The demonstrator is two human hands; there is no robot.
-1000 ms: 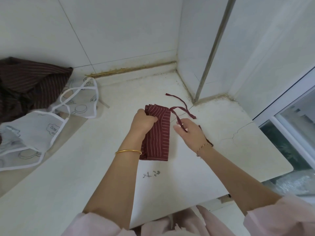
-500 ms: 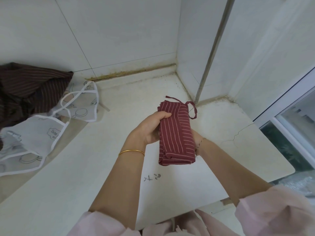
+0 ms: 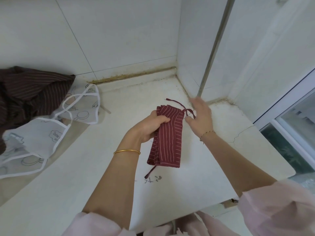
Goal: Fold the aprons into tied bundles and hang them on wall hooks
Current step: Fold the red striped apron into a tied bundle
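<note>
Left hand (image 3: pixel 150 126) is gripping the folded red apron (image 3: pixel 166 137) at its upper half, fingers curled round it, over the counter (image 3: pixel 85 167). Right hand (image 3: pixel 200 116), blurred, fingers extended, is hovering at the tie (image 3: pixel 177 103); cannot tell if pinching. White aprons (image 3: pixel 37 133) and brown apron (image 3: pixel 29 89) are lying far left.

Mirrored "and" printed on the white apron (image 3: pixel 40 133); illegible handwritten scribble (image 3: pixel 153 179) on the countertop (image 3: pixel 196 167)

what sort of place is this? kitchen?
Probably a kitchen or utility corner, not certain: white tiled walls, a stained white counter built into the corner, a window beside it, and aprons heaped on the counter.
</note>
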